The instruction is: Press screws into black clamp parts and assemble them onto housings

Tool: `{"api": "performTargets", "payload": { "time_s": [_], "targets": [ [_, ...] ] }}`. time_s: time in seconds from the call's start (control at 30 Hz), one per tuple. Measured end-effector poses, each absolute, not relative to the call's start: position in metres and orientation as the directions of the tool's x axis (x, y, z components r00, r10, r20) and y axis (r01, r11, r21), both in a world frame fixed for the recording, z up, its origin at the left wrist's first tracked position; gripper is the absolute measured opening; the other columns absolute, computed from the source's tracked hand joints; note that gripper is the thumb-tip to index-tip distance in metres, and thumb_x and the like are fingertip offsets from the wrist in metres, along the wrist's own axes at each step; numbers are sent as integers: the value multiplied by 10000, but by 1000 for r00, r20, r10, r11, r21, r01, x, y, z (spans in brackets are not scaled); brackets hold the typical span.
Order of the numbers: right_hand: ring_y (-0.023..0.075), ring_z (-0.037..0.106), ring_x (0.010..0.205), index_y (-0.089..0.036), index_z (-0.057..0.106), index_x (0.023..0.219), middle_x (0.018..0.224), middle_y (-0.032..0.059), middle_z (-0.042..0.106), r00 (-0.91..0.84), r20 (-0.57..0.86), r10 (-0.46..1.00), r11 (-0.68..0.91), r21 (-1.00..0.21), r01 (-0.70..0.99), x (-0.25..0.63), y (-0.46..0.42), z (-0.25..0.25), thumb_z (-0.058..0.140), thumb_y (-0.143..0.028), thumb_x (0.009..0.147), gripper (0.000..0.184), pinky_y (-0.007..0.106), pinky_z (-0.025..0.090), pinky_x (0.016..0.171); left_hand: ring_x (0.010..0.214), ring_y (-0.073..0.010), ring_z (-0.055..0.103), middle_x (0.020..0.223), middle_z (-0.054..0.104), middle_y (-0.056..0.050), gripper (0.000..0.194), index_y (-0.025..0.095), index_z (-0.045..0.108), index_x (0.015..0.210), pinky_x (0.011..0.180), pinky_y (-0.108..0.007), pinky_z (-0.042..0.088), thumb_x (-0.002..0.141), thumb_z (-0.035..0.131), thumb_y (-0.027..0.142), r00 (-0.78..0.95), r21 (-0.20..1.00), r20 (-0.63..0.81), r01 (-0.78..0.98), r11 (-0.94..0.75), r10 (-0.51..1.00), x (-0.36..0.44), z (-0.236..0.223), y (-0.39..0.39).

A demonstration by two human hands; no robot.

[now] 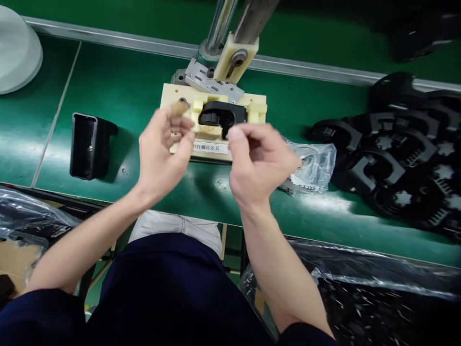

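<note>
Black curved plastic part (236, 111) is sitting in the cream screw-driving jig (169, 91) at twelve o'clock, placement done, anything remaining unclear, while left hand (158, 154) and right hand (257, 166) are curling fingers narrowly, contents impossible to tell.

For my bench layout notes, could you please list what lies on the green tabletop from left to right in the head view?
White round object, black hollow rectangular part, cream fixture, clear plastic bag, pile of black curved parts.
</note>
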State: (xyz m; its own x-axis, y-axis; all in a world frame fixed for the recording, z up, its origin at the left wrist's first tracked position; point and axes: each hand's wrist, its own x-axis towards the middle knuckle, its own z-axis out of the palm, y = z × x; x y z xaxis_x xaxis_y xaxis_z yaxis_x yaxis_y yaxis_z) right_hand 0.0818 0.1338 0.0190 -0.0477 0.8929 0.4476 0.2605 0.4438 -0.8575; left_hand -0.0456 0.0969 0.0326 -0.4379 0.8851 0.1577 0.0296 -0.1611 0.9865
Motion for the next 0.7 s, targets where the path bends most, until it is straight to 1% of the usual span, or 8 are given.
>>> {"api": "performTargets", "payload": {
  "time_s": [0.13, 0.27, 0.33, 0.4, 0.47, 0.57, 0.63, 0.7],
  "targets": [
    [152, 596, 829, -213, 641, 867, 832, 15, 635, -63, 485, 872, 472, -803, 364, 63, 167, 21, 561, -351, 950, 180, 295, 473, 731, 1043, -215, 616, 1010, 638, -45, 400, 203, 554, 1091, 884, -345, 511, 743, 750, 227, -410, 945, 326, 152, -289, 852, -61, 25, 147],
    [100, 551, 698, -195, 632, 880, 818, 10, 647, -58, 503, 862, 476, -765, 434, 49, 181, 16, 536, -320, 967, 180, 258, 444, 676, 1117, -176, 580, 1126, 617, -28, 439, 203, 527, 1118, 954, -328, 490, 741, 722, 92, -319, 893, 448, 199, -403, 835, -66, 19, 175],
    [107, 562, 729, -185, 624, 906, 846, 20, 649, -62, 534, 843, 498, -733, 462, 46, 184, 12, 476, -357, 991, 242, 260, 442, 691, 1138, -162, 574, 1173, 606, -20, 449, 209, 515, 1143, 975, -324, 485, 759, 669, 35, -269, 883, 467, 188, -430, 842, -65, 21, 177],
    [116, 567, 779, -181, 611, 936, 881, 37, 648, -81, 541, 837, 503, -702, 504, 44, 185, 10, 440, -371, 1006, 265, 256, 445, 724, 1174, -175, 564, 1209, 595, -11, 453, 222, 507, 1177, 981, -343, 490, 785, 623, 26, -246, 894, 446, 171, -415, 860, -63, 23, 175],
    [105, 551, 758, -181, 605, 930, 879, 40, 651, -79, 526, 847, 480, -692, 539, 43, 184, 11, 463, -312, 1006, 208, 236, 447, 729, 1207, -197, 545, 1198, 603, -8, 492, 232, 505, 1193, 976, -348, 494, 768, 648, 30, -257, 911, 409, 158, -380, 875, -62, 25, 173],
    [83, 518, 657, -172, 612, 854, 797, 17, 648, 12, 516, 856, 434, -732, 525, 38, 180, 17, 540, -155, 954, 124, 215, 445, 677, 1216, -225, 546, 1132, 616, -19, 567, 228, 496, 1223, 947, -330, 502, 720, 714, 82, -252, 911, 401, 210, -354, 881, -64, 23, 174],
    [81, 504, 619, -162, 613, 803, 745, 7, 637, 88, 523, 848, 425, -769, 478, 35, 178, 21, 589, -91, 902, 124, 217, 440, 647, 1209, -243, 564, 1138, 598, -17, 559, 249, 479, 1261, 904, -328, 516, 746, 682, 172, -210, 874, 450, 303, -380, 868, -66, 20, 177],
    [84, 498, 621, -165, 606, 782, 731, 5, 628, 134, 517, 846, 412, -792, 451, 32, 178, 21, 607, -80, 885, 134, 222, 438, 654, 1189, -251, 585, 1189, 567, -12, 545, 271, 452, 1296, 857, -327, 524, 775, 608, 232, -164, 821, 510, 385, -421, 845, -67, 17, 181]
  ]
}}
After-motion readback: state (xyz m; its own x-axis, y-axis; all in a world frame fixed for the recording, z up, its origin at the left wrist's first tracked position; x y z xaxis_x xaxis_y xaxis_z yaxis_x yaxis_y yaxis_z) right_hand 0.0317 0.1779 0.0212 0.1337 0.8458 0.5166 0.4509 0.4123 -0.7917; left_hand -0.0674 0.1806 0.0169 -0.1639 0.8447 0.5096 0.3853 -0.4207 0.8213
